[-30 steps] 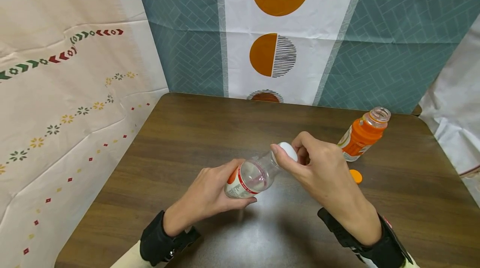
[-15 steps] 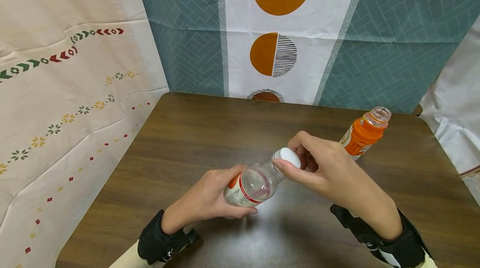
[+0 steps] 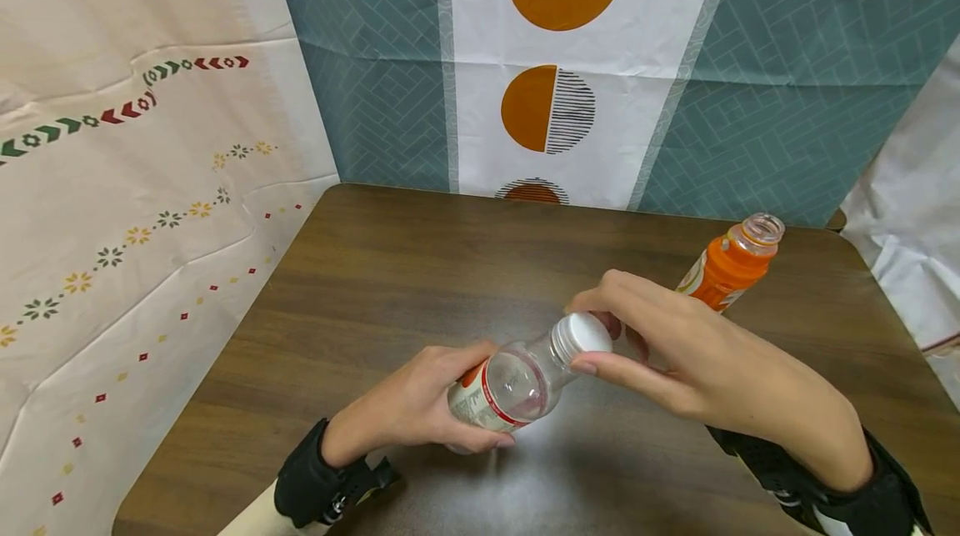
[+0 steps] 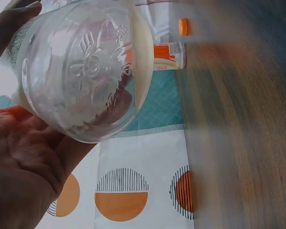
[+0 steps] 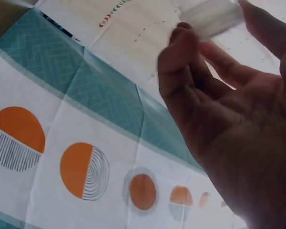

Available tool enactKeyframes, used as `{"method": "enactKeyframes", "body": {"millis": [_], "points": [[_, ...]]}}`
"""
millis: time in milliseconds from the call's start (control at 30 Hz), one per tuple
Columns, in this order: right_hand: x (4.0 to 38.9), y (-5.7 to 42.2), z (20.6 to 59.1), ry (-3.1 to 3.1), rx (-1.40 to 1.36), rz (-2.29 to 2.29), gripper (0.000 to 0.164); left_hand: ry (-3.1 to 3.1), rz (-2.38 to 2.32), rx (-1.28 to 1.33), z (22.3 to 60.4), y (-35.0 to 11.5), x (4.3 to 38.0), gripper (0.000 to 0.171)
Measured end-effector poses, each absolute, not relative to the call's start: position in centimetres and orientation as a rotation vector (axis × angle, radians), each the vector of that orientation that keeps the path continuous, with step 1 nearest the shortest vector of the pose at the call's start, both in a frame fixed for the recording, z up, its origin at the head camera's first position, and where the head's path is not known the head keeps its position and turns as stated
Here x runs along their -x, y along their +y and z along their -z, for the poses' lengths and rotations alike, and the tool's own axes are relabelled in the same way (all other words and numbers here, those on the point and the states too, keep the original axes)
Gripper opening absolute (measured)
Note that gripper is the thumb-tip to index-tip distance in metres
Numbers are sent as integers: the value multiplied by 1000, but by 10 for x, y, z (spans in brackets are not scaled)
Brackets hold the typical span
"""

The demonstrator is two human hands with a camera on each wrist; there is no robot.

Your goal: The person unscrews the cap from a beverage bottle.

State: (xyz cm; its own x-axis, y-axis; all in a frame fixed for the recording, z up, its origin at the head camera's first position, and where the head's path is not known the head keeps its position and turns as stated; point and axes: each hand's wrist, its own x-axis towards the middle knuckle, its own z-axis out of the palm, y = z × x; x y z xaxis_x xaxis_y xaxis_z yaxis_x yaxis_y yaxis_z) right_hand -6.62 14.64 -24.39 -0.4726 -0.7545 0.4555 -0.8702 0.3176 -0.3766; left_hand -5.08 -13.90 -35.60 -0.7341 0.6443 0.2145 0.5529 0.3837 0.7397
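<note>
My left hand (image 3: 427, 403) grips a clear plastic bottle (image 3: 517, 382) around its labelled lower part, holding it tilted toward the right above the table. A white cap (image 3: 585, 334) sits on the bottle's mouth, and my right hand (image 3: 667, 344) pinches it between thumb and fingers. From the left wrist, the bottle's clear base (image 4: 86, 69) faces the camera, with the palm (image 4: 24, 162) beside it. The right wrist view has the white cap (image 5: 214, 19) at the top, between the thumb and curled fingers.
An orange bottle (image 3: 735, 261) with no cap stands at the back right of the wooden table (image 3: 420, 252). Its orange cap (image 4: 183, 27) lies on the table, hidden behind my right hand in the head view. Patterned cloths (image 3: 375, 102) hang behind and at the sides.
My right hand has turned about the white cap, its wrist swinging outward to the right. The bottle has dipped slightly toward me, and the orange cap has become hidden behind the hand.
</note>
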Motion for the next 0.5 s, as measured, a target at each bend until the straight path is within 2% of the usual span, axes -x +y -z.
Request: {"method": "enactKeyframes", "body": {"millis": [300, 500], "points": [[62, 149, 240, -2357, -1584, -834, 44, 2529, -1256, -1126, 358, -140, 50, 56], [60, 154, 236, -2523, -1444, -820, 61, 2533, -1265, -1123, 358, -139, 52, 56]]}}
